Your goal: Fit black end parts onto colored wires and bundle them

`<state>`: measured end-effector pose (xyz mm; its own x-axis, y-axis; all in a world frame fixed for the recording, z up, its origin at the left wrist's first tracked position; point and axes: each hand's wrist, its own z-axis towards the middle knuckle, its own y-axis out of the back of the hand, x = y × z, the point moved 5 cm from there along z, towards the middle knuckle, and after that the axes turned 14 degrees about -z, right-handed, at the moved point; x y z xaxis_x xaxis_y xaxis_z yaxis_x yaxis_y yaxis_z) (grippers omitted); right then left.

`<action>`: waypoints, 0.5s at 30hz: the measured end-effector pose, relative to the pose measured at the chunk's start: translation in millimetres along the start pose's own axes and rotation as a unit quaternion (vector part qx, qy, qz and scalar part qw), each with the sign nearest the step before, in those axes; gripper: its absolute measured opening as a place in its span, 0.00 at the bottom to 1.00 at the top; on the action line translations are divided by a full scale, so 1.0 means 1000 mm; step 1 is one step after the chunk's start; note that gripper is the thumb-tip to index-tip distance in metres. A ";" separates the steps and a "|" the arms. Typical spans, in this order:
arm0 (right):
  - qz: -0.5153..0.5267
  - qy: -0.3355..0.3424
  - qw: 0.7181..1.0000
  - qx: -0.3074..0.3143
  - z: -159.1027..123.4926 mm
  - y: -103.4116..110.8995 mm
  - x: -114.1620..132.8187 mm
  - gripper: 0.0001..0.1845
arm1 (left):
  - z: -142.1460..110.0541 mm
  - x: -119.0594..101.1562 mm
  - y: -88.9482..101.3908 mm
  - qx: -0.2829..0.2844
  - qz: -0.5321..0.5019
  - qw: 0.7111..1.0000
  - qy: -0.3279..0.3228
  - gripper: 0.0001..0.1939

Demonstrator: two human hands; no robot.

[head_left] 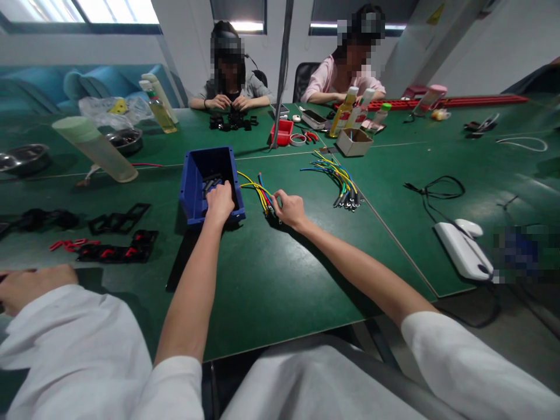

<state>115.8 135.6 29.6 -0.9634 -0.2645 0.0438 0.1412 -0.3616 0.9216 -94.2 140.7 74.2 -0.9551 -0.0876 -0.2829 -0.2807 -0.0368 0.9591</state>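
Green worktop (262, 291), blue sofa (125, 81) seen upper left. Mid-frame, colored wires (263, 201) are pinched in the right hand (289, 208) beside the blue bin (189, 189); left hand (220, 201) is dipped inside, grip can't be told.

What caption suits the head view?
Left hand in a blue bin, right hand at a wire bundle, green table below.

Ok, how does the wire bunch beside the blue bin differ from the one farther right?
The right hand touches the bin-side wire bunch, while the farther-right wire bunch lies untouched. The bin-side wire bunch shows fewer wires than the farther-right wire bunch. Both include yellow and blue wires.
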 end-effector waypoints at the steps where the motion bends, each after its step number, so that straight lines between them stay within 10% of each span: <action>1: 0.002 -0.017 1.000 0.006 0.002 0.000 -0.003 0.24 | 0.000 0.000 0.000 0.001 0.001 1.000 0.001 0.21; 8: 0.008 -0.106 0.991 0.082 0.005 -0.004 -0.018 0.20 | 0.000 -0.001 0.000 -0.002 0.011 1.000 -0.006 0.23; 15: -0.037 -0.058 0.987 0.148 0.005 0.001 -0.007 0.25 | 0.001 -0.001 0.000 0.005 0.012 1.000 0.002 0.22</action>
<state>121.9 141.8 32.0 -0.9907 -0.1362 0.0014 0.0144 -0.0941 0.9955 -93.4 142.2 74.0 -0.9614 -0.0919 -0.2595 -0.2584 -0.0243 0.9657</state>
